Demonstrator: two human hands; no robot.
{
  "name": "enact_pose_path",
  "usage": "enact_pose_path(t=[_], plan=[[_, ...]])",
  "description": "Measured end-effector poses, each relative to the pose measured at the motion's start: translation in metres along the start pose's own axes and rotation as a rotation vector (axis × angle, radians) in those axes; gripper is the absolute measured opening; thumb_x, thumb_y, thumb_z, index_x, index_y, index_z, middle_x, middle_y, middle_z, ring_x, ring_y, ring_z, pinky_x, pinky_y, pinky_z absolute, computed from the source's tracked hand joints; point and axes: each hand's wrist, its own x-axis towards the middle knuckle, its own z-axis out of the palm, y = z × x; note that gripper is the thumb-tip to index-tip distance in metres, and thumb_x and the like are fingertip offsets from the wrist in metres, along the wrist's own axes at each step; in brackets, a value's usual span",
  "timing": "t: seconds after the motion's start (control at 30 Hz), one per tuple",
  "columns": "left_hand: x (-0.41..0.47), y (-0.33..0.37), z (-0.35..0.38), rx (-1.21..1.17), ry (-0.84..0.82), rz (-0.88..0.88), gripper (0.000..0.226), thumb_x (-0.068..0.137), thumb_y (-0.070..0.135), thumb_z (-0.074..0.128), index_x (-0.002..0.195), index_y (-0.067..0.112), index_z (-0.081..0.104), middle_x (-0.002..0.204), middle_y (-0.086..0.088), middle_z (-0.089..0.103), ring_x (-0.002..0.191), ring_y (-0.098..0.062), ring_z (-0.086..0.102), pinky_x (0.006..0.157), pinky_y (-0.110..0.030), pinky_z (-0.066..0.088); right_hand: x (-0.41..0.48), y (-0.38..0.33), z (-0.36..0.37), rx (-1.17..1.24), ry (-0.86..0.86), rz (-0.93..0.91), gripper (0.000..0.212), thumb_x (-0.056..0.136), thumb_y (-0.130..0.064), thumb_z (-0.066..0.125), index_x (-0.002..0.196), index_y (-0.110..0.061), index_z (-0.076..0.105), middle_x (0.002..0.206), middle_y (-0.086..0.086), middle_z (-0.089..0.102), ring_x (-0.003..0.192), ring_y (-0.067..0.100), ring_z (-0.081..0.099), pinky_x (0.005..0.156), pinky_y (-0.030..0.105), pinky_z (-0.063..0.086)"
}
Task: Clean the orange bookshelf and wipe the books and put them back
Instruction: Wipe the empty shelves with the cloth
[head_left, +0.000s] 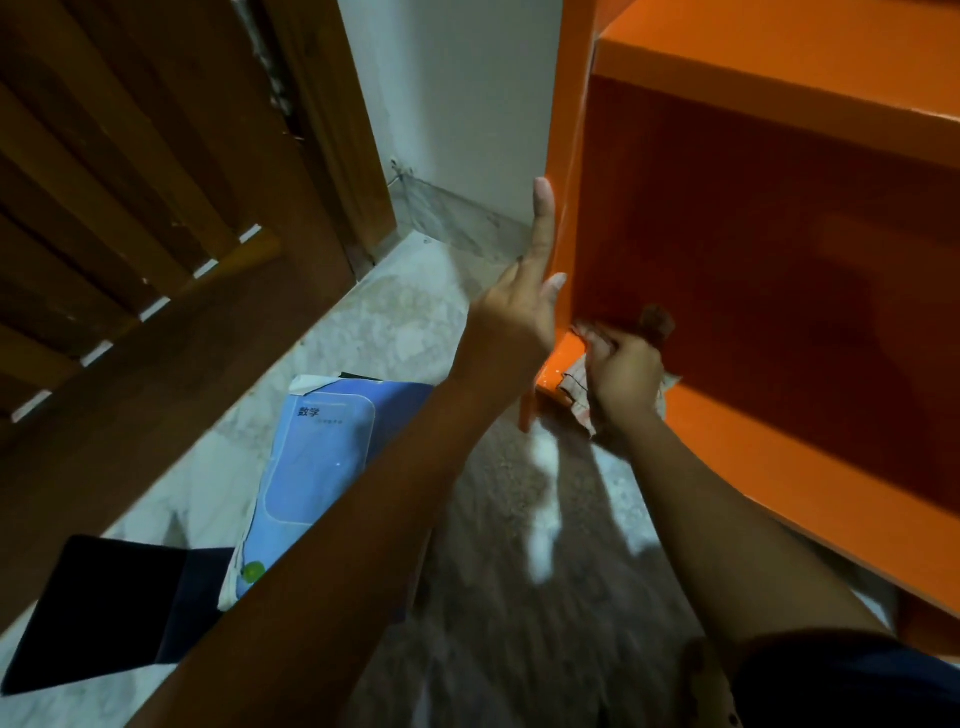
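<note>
Orange bookshelf mid-wipe: my right hand clutches the cloth, left hand rests straight-fingered on its side; next I'd sweep deeper inward.

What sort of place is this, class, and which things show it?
Probably a room at home: an orange bookshelf by a wall, a wooden door, books on the floor.
</note>
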Motion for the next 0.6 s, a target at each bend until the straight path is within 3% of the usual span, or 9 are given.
enact_pose_path(t=[0.1, 0.2, 0.3, 0.37, 0.47, 0.6], plan=[[0.002, -0.004, 0.0, 0.011, -0.017, 0.001, 0.056, 0.093, 0.021, 0.04, 0.139, 0.018, 0.009, 0.072, -0.012, 0.06, 0.058, -0.023, 0.056, 0.062, -0.023, 0.043, 0.002, 0.001, 0.005, 0.064, -0.037, -0.034, 0.026, 0.09, -0.034, 0.058, 0.108, -0.022, 0.072, 0.097, 0.01, 0.074, 0.088, 0.027, 0.068, 0.076, 0.034, 0.052], [0.003, -0.008, 0.0, 0.022, -0.031, 0.034, 0.055, 0.093, 0.02, 0.044, 0.14, 0.011, 0.017, 0.07, -0.015, 0.06, 0.055, -0.027, 0.056, 0.056, -0.031, 0.046, -0.012, 0.005, 0.004, 0.126, -0.034, -0.191, 0.024, 0.091, -0.031, 0.058, 0.104, -0.017, 0.074, 0.095, 0.004, 0.074, 0.084, 0.018, 0.067, 0.078, 0.031, 0.051], [0.003, -0.008, -0.004, -0.008, -0.094, -0.048, 0.051, 0.095, 0.015, 0.046, 0.141, 0.0, 0.032, 0.073, -0.015, 0.058, 0.06, -0.031, 0.055, 0.06, -0.035, 0.051, -0.022, 0.011, 0.009, -0.015, -0.015, -0.386, 0.019, 0.088, -0.015, 0.058, 0.098, -0.012, 0.075, 0.097, 0.007, 0.071, 0.09, 0.028, 0.061, 0.078, 0.022, 0.031], [0.003, -0.005, -0.006, -0.03, -0.097, -0.027, 0.058, 0.097, 0.022, 0.041, 0.147, 0.014, 0.013, 0.065, -0.002, 0.044, 0.053, -0.025, 0.049, 0.055, -0.033, 0.046, -0.03, 0.014, 0.009, -0.065, -0.024, -0.417, 0.021, 0.086, -0.012, 0.058, 0.099, -0.013, 0.074, 0.097, 0.007, 0.07, 0.089, 0.033, 0.057, 0.077, 0.017, 0.023], [0.003, -0.004, -0.008, -0.06, -0.167, -0.063, 0.067, 0.099, 0.023, 0.039, 0.144, 0.032, -0.011, 0.062, 0.008, 0.033, 0.05, -0.014, 0.04, 0.055, -0.029, 0.04, -0.044, 0.017, 0.003, -0.069, -0.111, -0.467, 0.024, 0.086, -0.009, 0.056, 0.1, -0.013, 0.073, 0.099, 0.008, 0.07, 0.092, 0.035, 0.056, 0.081, 0.017, 0.023], [-0.001, 0.0, -0.01, -0.17, -0.177, -0.063, 0.073, 0.101, 0.02, 0.035, 0.134, 0.059, -0.017, 0.06, 0.01, 0.031, 0.05, -0.009, 0.035, 0.055, -0.023, 0.033, -0.057, 0.015, -0.014, 0.041, -0.252, -0.541, 0.024, 0.089, -0.009, 0.055, 0.099, -0.02, 0.073, 0.092, 0.002, 0.07, 0.089, 0.021, 0.058, 0.079, 0.021, 0.028]])
